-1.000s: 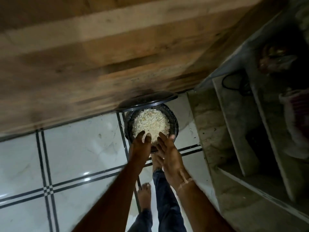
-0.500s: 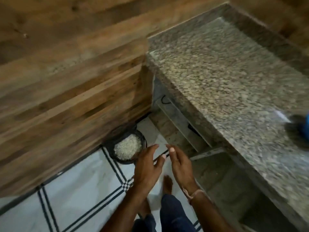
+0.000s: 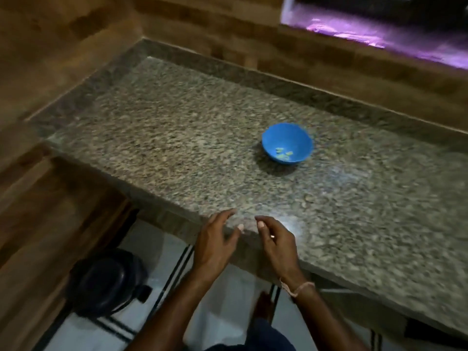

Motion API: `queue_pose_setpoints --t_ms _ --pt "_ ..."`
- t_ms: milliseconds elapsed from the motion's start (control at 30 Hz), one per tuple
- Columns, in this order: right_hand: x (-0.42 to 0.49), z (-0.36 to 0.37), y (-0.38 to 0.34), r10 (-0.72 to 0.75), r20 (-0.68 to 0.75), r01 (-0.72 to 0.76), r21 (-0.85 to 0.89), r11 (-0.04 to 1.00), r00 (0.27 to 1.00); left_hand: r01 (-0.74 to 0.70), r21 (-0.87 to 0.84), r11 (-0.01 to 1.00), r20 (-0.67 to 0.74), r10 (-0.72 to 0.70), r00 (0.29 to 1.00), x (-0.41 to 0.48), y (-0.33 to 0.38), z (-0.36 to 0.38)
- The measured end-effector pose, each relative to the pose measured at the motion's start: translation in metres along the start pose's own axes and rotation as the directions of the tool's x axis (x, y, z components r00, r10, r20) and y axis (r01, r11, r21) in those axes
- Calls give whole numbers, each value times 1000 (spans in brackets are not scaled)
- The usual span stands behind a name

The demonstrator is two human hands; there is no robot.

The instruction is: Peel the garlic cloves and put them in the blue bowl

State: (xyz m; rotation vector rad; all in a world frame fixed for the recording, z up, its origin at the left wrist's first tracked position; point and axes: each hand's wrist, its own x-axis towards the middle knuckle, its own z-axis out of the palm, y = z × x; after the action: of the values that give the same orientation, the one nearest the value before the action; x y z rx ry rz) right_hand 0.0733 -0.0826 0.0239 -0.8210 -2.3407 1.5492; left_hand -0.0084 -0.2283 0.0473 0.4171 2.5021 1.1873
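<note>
Head cam: both hands are loose and holding nothing, left hand (image 3: 215, 240) and right hand (image 3: 278, 240) hovering at the near edge of the granite countertop (image 3: 182, 148). Blue bowl (image 3: 288, 133) sits on the counter, well apart from them, with a few garlic cloves (image 3: 284, 153) inside. Black bin (image 3: 101, 279) on the floor, lower left.

You're standing in what looks like a home kitchen: a speckled granite counter (image 3: 202, 148) sits in a corner of wood-patterned walls (image 3: 63, 46), with a blue bowl (image 3: 278, 138) on it. Below are white floor tiles (image 3: 149, 241) with dark lines and a dark round vessel (image 3: 101, 279).
</note>
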Motion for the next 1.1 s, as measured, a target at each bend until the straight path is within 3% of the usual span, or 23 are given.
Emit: queue_pose_setpoints --t_ms 167,333,433,567,867,1100 --pt "42 -86 40 29 -113 -39 -78 996 993 -42 -11 999 72 43 996 34 50 79" --pt "68 -130 76 33 -126 -61 -226 972 991 -6 32 999 95 3 996 64 80 125" --pt "91 -143 95 -17 -103 -33 -466 884 995 -32 137 990 116 16 993 89 89 150" --pt "121 -153 94 20 -57 -51 -620 783 998 -116 232 966 129 88 988 111 95 178" --pt "137 -148 79 106 -134 -168 -652 740 985 -300 289 909 169 260 951 117 86 187" --pt "140 -143 72 125 -164 -203 -667 717 979 -297 250 922 224 243 944 131 88 187"
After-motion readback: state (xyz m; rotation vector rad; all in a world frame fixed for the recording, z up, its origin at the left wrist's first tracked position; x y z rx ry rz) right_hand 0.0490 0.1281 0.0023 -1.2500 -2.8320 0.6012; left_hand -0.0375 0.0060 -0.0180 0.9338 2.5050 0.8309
